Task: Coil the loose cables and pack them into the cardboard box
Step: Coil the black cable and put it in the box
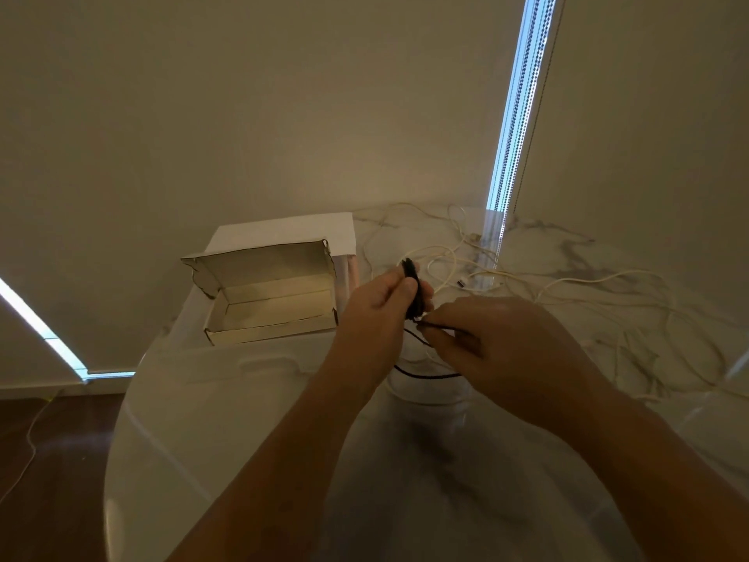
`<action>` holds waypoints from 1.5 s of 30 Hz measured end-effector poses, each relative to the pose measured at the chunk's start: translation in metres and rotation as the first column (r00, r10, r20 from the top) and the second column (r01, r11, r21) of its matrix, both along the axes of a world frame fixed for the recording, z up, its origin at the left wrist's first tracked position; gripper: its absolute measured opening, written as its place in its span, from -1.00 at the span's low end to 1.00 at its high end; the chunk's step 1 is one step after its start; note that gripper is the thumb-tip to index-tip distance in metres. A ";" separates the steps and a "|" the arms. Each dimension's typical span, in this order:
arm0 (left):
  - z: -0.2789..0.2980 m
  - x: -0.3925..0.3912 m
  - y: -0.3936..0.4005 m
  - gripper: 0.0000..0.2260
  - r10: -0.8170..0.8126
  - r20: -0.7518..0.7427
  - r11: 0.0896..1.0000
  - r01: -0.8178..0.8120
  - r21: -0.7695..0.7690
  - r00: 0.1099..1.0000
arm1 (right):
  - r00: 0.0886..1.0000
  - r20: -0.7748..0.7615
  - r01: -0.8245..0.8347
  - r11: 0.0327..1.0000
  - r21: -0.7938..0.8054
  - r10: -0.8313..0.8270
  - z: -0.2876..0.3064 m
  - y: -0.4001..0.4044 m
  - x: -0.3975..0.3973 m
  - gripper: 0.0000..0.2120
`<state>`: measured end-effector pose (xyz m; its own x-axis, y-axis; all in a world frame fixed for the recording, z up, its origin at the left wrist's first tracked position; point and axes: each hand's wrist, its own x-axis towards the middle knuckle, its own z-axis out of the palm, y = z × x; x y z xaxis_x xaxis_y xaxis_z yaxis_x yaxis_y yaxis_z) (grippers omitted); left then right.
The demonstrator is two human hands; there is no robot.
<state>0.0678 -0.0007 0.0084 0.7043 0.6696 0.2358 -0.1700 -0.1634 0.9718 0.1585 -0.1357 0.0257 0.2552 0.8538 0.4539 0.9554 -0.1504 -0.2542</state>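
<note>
My left hand (379,314) grips a small coil of black cable (414,292) above the marble table. My right hand (506,350) pinches the loose end of the same black cable just below the coil; a slack loop hangs under both hands. The open cardboard box (267,294) stands to the left of my hands, its lid raised and its inside empty. Several loose white cables (446,257) lie tangled across the table beyond and to the right of my hands.
The white marble table (243,419) has a rounded edge at the left, with dark wooden floor below. A thin white cord trails on the floor (30,436). Walls stand close behind the table, with a blind chain (510,127) hanging at the back right.
</note>
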 end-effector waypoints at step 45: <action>0.015 -0.013 0.019 -0.72 -0.193 0.531 0.558 0.538 -0.632 0.825 | 0.994 0.028 0.101 0.994 0.035 -0.102 -0.006 0.003 0.041 -0.65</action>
<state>0.0549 0.0184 0.0234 0.8999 0.4280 0.0839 -0.3975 0.7258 0.5614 0.1991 -0.1328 0.0198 0.3258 0.8085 0.4901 0.9428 -0.2392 -0.2322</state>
